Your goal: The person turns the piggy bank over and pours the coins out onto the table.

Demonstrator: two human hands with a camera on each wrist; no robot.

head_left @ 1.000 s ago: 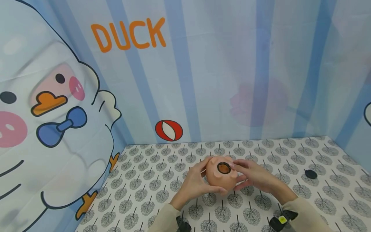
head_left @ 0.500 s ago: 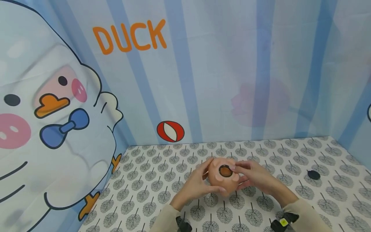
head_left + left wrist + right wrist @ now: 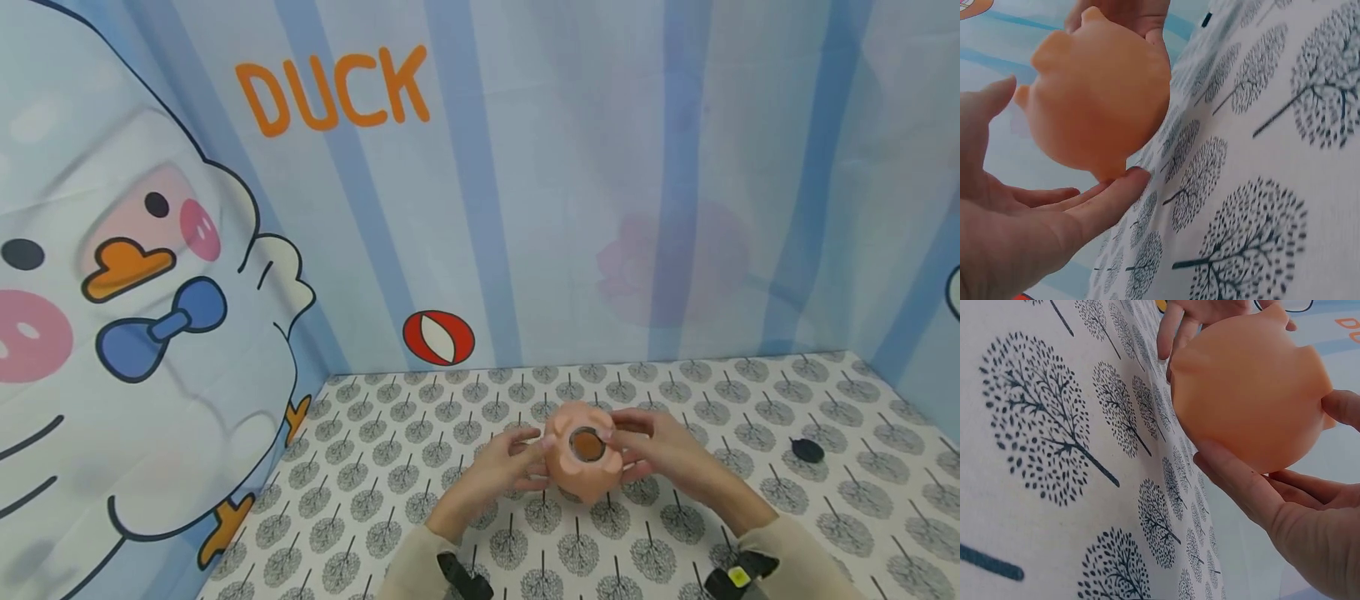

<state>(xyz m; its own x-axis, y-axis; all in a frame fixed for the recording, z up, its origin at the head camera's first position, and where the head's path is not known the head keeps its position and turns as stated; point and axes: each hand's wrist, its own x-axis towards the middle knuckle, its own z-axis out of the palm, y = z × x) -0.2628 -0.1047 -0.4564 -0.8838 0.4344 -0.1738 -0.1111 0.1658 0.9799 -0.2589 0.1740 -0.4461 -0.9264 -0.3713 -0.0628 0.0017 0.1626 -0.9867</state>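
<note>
A round peach piggy bank (image 3: pixel 573 479) is held above the patterned cloth, its stubby feet and round brown, rimmed opening turned upward. My right hand (image 3: pixel 667 446) grips its right side, thumb by the opening and fingers underneath; the right wrist view shows thumb and fingers pressing the piggy bank (image 3: pixel 1254 394). On the other side, my left hand (image 3: pixel 502 467) has its fingers stretched out. In the left wrist view, the left hand's fingertips (image 3: pixel 1132 183) touch a small bump low on the piggy bank (image 3: pixel 1097 100), while the thumb stands beside one foot.
A flat black disc with a small tab (image 3: pixel 807 451) lies on the cloth to the right. The white cloth (image 3: pixel 360 500) with tree prints covers the table. Blue striped curtains (image 3: pixel 540 208) with a duck print stand behind and at the sides.
My left hand has loosened its grip and drawn slightly left, its thumb moving up from the near side. The piggy bank has turned slightly and shifted right. The right hand still holds it.
</note>
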